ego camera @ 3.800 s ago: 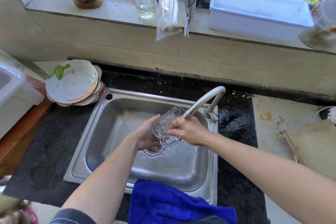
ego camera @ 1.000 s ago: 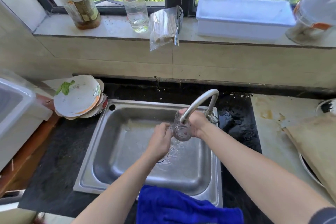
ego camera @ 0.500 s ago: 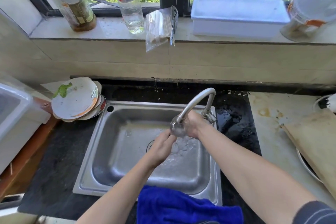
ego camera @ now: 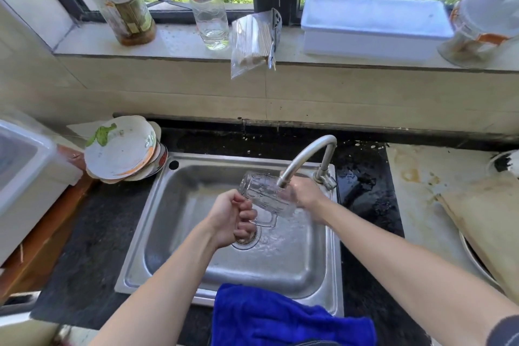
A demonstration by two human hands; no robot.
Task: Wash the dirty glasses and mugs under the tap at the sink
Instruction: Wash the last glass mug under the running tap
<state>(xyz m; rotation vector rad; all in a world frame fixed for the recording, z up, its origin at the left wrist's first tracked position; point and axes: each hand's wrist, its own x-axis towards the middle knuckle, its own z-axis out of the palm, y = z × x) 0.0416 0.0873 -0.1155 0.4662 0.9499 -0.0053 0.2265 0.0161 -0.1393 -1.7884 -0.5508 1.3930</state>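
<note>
1. Grips the mug by its handle with the left hand, fingers curled tight round the handle.
2. Holds that mug in the air above the sink, tipped on its side, base pointing up and left, mouth pointing right, close under the spout of the tap.
3. Meets the mug's mouth with the right hand, just below the spout; cannot tell how far its fingers are bent or whether they pinch the rim, blurred as they are behind glass and water.
4. Lets water splash over the basin floor under the mug, beside the drain.
5. Around, from left: plates stacked on the counter at the sink's back left corner; cloth draped over the sink's front rim; board on the right, well apart from the sink.
</note>
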